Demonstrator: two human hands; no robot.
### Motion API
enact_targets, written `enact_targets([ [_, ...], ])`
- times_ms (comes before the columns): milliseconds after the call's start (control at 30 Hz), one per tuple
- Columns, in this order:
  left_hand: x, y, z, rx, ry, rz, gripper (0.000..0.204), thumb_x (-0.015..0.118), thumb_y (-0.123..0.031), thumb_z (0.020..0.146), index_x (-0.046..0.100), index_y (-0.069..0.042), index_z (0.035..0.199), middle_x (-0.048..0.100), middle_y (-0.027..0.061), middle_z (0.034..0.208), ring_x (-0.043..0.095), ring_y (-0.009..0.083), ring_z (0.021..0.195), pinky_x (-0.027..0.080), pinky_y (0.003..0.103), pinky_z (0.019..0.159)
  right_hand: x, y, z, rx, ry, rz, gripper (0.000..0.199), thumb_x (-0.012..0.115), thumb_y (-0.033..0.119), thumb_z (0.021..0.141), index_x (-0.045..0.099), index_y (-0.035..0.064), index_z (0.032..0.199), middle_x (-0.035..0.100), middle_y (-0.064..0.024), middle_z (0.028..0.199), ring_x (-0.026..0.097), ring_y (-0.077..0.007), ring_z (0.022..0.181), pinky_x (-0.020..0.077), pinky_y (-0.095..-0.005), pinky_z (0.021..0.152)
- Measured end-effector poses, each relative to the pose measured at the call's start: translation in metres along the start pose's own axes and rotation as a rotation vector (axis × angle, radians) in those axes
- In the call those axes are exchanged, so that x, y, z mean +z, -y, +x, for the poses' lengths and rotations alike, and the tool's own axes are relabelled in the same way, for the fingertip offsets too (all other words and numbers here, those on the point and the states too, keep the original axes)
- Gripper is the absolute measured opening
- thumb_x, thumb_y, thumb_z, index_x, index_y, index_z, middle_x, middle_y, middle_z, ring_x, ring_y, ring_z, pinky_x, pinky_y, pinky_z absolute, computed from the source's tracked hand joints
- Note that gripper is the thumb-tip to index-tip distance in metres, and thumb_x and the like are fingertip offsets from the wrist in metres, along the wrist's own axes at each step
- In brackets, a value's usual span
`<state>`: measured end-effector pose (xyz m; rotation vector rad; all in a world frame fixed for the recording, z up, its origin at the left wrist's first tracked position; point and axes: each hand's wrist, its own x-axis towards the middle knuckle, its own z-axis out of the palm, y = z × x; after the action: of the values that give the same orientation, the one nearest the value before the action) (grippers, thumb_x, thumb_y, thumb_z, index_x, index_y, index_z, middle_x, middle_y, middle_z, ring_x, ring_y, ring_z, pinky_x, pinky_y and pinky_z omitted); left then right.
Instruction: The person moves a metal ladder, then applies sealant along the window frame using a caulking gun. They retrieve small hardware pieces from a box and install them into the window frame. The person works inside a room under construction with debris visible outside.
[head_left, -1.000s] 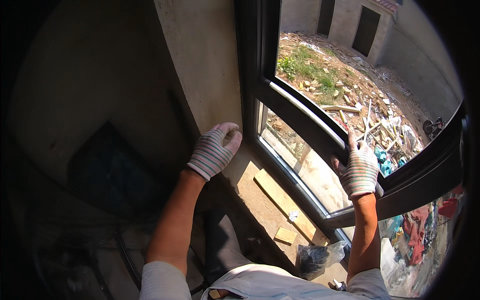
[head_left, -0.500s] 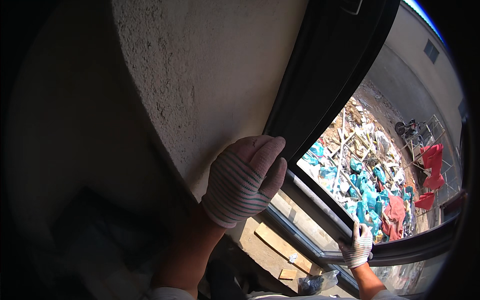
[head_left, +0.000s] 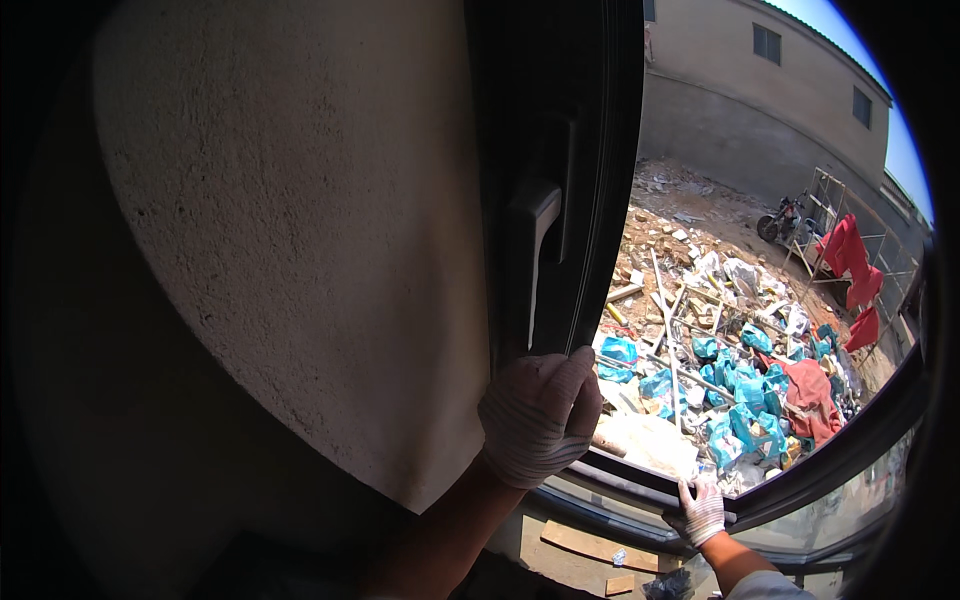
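My left hand [head_left: 540, 415], in a striped knit glove, is closed on the dark upright frame [head_left: 605, 130] of a window sash. It grips just below the lever handle [head_left: 538, 240], which points down. Its fingertips lie at the edge beside the opening. Lower right, my right hand [head_left: 700, 512], in a similar glove, holds the bottom rail [head_left: 635, 484] near the frame's corner. The undersides of both hands' grips are hidden.
A rough plastered wall [head_left: 290, 230] stands left of the frame. Below lie a wooden board [head_left: 595, 543], a small wood block [head_left: 619, 585] and dark plastic wrapping [head_left: 668, 584]. Outside are rubble with blue bags [head_left: 745, 385], red cloth [head_left: 808, 395], a motorcycle [head_left: 782, 220] and a building [head_left: 720, 90].
The view has swung, so the frame looks more upright and its handle shows in full. Both hands appear lower in the picture, still gripping the frame; the left one is also farther right.
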<state>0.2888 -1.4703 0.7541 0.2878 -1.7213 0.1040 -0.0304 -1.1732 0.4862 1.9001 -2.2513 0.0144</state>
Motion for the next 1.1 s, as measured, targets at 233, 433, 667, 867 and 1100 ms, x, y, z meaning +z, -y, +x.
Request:
enact_targets([
  [233, -0.023, -0.008, 0.118, 0.027, -0.317, 0.246, 0.048, 0.07, -0.013, 0.09, 0.058, -0.002, 0.135, 0.059, 0.0201, 0.124, 0.06, 0.031, 0.113, 0.054, 0.04, 0.093, 0.003, -0.003, -0.003, 0.006, 0.014, 0.006, 0.093, 0.083, 0.06, 0.072, 0.049, 0.0127, 0.144, 0.052, -0.0252, 0.129, 0.05, -0.0419, 0.12, 0.0383, -0.0587, 0.103],
  [433, -0.005, 0.01, 0.146, -0.034, -0.344, 0.309, 0.035, 0.065, -0.006, 0.096, 0.057, 0.005, 0.128, 0.066, 0.023, 0.101, 0.068, 0.0381, 0.081, 0.059, 0.041, 0.068, -0.01, 0.011, -0.004, 0.101, 0.085, -0.1, 0.095, 0.08, 0.062, 0.073, 0.051, 0.0072, 0.144, 0.051, -0.0227, 0.13, 0.045, -0.0421, 0.128, 0.0341, -0.0562, 0.112],
  [667, -0.01, 0.011, 0.14, -0.065, -0.295, 0.314, 0.026, 0.067, -0.007, 0.095, 0.062, 0.004, 0.118, 0.066, 0.0191, 0.091, 0.069, 0.0349, 0.077, 0.059, 0.04, 0.063, -0.067, 0.03, 0.034, 0.136, 0.197, 0.052, 0.085, 0.06, 0.066, 0.089, 0.053, 0.0027, 0.145, 0.055, -0.023, 0.138, 0.048, -0.0417, 0.131, 0.0303, -0.0564, 0.115],
  [867, -0.015, 0.015, 0.14, -0.083, -0.287, 0.322, 0.016, 0.064, -0.006, 0.095, 0.063, 0.001, 0.109, 0.064, 0.0172, 0.088, 0.067, 0.0345, 0.077, 0.058, 0.04, 0.063, -0.357, 0.019, 0.173, -0.122, -0.797, -0.136, 0.061, 0.07, 0.031, 0.09, 0.05, 0.0009, 0.14, 0.053, -0.0191, 0.135, 0.049, -0.0371, 0.132, 0.0358, -0.0533, 0.114],
  [1100, -0.009, 0.009, 0.14, -0.073, -0.308, 0.298, 0.018, 0.065, -0.005, 0.093, 0.063, 0.0, 0.11, 0.063, 0.0165, 0.087, 0.066, 0.0343, 0.076, 0.057, 0.041, 0.055, -0.73, 0.013, 0.231, -0.115, -1.755, -0.742, 0.054, 0.058, 0.038, 0.104, 0.05, 0.0061, 0.147, 0.057, -0.0177, 0.138, 0.055, -0.0339, 0.129, 0.0434, -0.0487, 0.11],
])
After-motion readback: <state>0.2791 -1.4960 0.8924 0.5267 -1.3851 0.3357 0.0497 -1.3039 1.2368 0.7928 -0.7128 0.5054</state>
